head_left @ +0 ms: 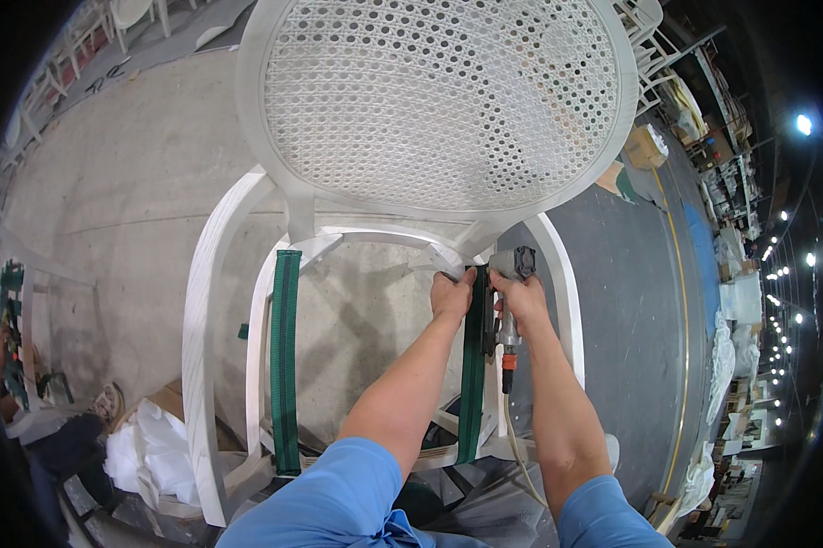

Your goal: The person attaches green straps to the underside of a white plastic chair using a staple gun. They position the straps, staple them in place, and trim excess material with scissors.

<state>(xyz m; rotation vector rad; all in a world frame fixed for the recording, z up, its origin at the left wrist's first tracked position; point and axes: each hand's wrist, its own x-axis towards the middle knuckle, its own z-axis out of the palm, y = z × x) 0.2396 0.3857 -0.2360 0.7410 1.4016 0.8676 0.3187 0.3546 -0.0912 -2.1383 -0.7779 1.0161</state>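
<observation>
- Plainly, the chair [366,233] stands straight in front of the person, a pale, whitish frame with wood grain along its curved arms and with its seat opening bare to the floor.
- Its oval back [429,128] is filled with white cane weave, patterned with small holes and framed by a smooth, rounded rim.
- Two dark green straps with fine lengthwise stripes span the seat opening: the left strap [285,356] runs beside the left side rail, the right strap [471,393] near the right one, well apart from each other.
- The left hand [451,294] is at the upper end of the right strap, fingers curled; I cannot tell whether they pinch it or only press on it.
- The right hand [521,301] is closed around a grey and black air tool [524,262], held just beside that same end; an orange fitting [509,363] joins it to a pale hose [515,429].
- Light concrete floor [128,210] lies under and left of the chair; dark grey flooring [630,301] with a yellow line [688,310] covers the right.
- Around the room are a cardboard box [647,146], crowded shelving, bright ceiling lamps [804,124], more white chairs, a crumpled white plastic bag [160,452] and, far left, another frame with green webbing [10,292].
</observation>
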